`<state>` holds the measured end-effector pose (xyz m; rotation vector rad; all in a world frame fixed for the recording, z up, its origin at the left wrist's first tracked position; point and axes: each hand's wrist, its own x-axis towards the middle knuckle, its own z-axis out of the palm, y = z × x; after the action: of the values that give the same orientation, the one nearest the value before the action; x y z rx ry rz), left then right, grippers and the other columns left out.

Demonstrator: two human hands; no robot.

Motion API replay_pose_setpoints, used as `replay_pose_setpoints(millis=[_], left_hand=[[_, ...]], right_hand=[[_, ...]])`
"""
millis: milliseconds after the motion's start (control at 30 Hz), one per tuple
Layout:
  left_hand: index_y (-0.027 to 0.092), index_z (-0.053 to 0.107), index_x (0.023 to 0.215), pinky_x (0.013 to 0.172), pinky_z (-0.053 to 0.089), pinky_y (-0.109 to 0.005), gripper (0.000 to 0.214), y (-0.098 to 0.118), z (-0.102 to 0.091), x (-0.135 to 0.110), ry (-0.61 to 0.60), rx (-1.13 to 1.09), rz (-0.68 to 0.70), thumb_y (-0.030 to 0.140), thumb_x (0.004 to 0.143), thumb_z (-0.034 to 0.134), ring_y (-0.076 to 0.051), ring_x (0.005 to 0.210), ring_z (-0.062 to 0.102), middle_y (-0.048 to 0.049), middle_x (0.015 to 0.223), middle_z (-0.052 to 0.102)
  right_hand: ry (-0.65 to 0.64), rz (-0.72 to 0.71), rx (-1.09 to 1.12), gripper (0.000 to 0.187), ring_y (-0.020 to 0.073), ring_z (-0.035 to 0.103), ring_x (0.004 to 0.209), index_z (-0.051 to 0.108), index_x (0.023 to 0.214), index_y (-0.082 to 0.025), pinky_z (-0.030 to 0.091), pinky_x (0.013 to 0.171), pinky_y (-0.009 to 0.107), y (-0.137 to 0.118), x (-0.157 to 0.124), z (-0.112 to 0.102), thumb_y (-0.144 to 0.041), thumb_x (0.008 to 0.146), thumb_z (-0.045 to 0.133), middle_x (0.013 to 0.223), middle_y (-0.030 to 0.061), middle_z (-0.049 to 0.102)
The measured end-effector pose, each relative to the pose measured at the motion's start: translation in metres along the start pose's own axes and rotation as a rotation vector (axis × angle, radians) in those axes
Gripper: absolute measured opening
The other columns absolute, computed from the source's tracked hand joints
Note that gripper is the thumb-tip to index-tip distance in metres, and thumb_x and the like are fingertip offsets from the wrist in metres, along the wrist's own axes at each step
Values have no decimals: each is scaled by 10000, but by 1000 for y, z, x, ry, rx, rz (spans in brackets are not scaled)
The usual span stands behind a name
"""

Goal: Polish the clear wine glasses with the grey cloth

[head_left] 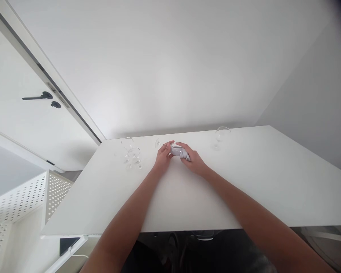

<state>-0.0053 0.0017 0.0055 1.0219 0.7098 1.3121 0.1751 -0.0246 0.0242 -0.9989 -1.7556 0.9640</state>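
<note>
Over the middle of the white table, my two hands hold a wine glass [177, 151] tilted on its side. My left hand [163, 154] is closed around the stem end, and the clear foot [158, 143] sticks out past its fingers to the left. At the rim end, my right hand [191, 157] grips the bowl together with a pale grey cloth [184, 153]. Part of the cloth seems to be inside the bowl; the fingers hide how far in it reaches.
Two stemmed glasses [133, 152] stand close together on the left of the white table [187, 201]. Another stemmed glass [222, 133] stands at the back right, near the wall. A door with a black handle [42, 96] is at the left, above a perforated white panel [58, 189].
</note>
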Motion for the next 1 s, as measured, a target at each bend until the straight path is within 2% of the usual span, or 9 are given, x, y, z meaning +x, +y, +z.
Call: replay_pose_setpoints(millis=[100,267,467,533,633,767,900,1000], left_hand=[[227,738,1134,989,506,-420,373,-2,-1,1,3,15,24,502,887,693,-258,1155,598,-101,1256,629],[223,753,1107,1003,497,-455,346,-1,2,0,-3,38,41,480,880,711,-253,1123,608,-98,1254,631],[232,737,1159,1003,478,-441,379,1,0,0,-58,4,36,457,854,752,-247,1088,634,-84,1099,683],[232,736,1162,1021,469,-451,386,0,0,0,-63,2,21,455,848,759,-259,1120,628,-87,1113,688],[227,743,1105,1043,469,-461,342,-1,2,1,-27,-21,15,455,851,756,-271,1195,598,-93,1226,658],[217,720,1098,1048,477,-470,342,-1,4,0,-35,-58,0,493,897,691,-267,1192,603,-100,1261,633],[213,707,1073,1055,470,-462,323,-1,3,0,-21,-54,6,470,879,720,-250,1165,607,-92,1189,653],[220,699,1080,1044,473,-451,313,-1,1,1,-10,-56,20,424,851,761,-230,1128,609,-76,1142,657]], right_hand=[[50,36,144,638,208,555,846,560,1377,-316,455,753,342,1,2,-1,-204,749,565,1125,31,634],[62,187,361,640,184,550,813,570,1359,-335,448,731,305,2,6,-5,-212,732,604,914,-8,613],[53,281,571,627,196,594,837,597,1324,-317,488,748,327,2,6,-7,-225,706,642,968,19,635],[70,255,532,605,202,599,844,600,1310,-308,492,753,337,4,6,-7,-232,711,636,994,26,642],[133,112,248,618,195,569,810,574,1347,-314,478,741,341,5,4,-5,-226,736,608,1056,27,651],[42,-56,-66,650,236,589,833,515,1437,-327,485,782,399,2,1,-2,-204,799,532,1172,51,679],[18,-141,-119,600,280,605,1022,556,1397,-324,475,908,448,0,1,0,-200,811,520,1336,55,639],[51,-51,-2,572,246,603,960,567,1367,-332,486,870,417,1,2,-2,-229,805,545,1272,44,646]])
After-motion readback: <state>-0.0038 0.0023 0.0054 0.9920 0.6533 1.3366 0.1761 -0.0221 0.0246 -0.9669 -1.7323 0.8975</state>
